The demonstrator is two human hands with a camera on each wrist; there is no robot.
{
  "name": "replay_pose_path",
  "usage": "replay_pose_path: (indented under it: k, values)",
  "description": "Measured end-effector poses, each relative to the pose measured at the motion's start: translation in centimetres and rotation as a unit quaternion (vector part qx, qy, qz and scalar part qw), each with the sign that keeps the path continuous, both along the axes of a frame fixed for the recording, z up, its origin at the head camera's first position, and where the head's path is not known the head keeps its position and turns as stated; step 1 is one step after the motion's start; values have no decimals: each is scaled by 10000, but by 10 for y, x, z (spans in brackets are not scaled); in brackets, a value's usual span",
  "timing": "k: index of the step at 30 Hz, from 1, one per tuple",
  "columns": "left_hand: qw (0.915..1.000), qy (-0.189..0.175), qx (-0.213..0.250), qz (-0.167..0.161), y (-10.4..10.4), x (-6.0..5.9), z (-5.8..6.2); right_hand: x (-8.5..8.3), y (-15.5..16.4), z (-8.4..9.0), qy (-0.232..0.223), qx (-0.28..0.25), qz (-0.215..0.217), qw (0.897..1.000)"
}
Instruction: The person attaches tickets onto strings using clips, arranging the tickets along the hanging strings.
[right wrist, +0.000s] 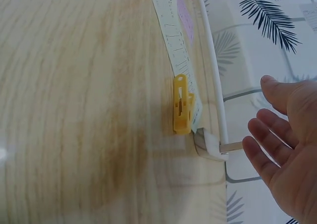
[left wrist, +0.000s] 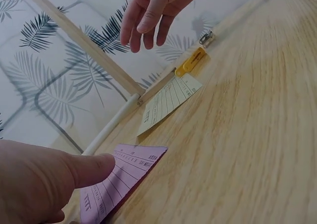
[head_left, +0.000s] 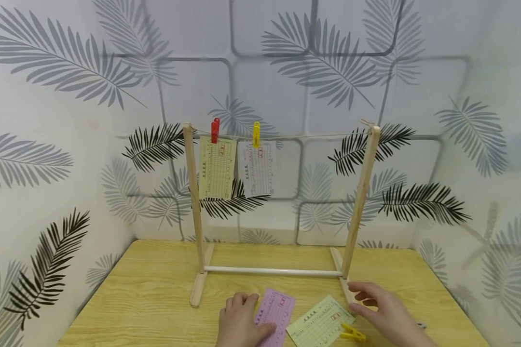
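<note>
My left hand (head_left: 239, 322) is at the left side of a pink printed slip (head_left: 282, 308), its thumb stretched over the paper in the left wrist view and its other fingers beside the edge. Right of it lies a pale green slip (head_left: 317, 324) on the table. A yellow clothespin (head_left: 352, 332) sits at that slip's right end. My right hand (right wrist: 292, 140) hovers empty, fingers loosely bent and thumb apart, near the rack's right foot and beyond the clothespin. The green slip and clothespin also show in the left wrist view.
A wooden rack with a left post (head_left: 194, 202), right post (head_left: 361, 202) and white lower bar (head_left: 273, 272) stands behind. On its string (head_left: 317, 136) hang a yellow-green slip (head_left: 217, 168) under a red clothespin (head_left: 214, 131) and a white slip (head_left: 260, 171) under a yellow clothespin (head_left: 256, 135).
</note>
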State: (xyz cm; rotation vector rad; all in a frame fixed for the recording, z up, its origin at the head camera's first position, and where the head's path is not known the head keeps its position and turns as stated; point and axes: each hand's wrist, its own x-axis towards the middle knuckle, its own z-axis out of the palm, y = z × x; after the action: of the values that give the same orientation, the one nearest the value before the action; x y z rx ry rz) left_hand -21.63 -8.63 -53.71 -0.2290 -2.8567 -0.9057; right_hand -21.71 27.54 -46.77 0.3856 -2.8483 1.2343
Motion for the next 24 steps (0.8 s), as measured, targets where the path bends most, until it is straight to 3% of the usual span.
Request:
replay_pose_path:
  k: [14,20,24]
  values:
    - [9979,17,-615,222,-5,0,0,3,10,-17,-920,-370,220,9948]
    - [9984,-119,-500,253,-9,0,4,2,6,-21,-1440,-153,-223,9892]
    - [9986,-186,-383,317,-9,1,7,2,7,-26,-1447,-118,-21,9894]
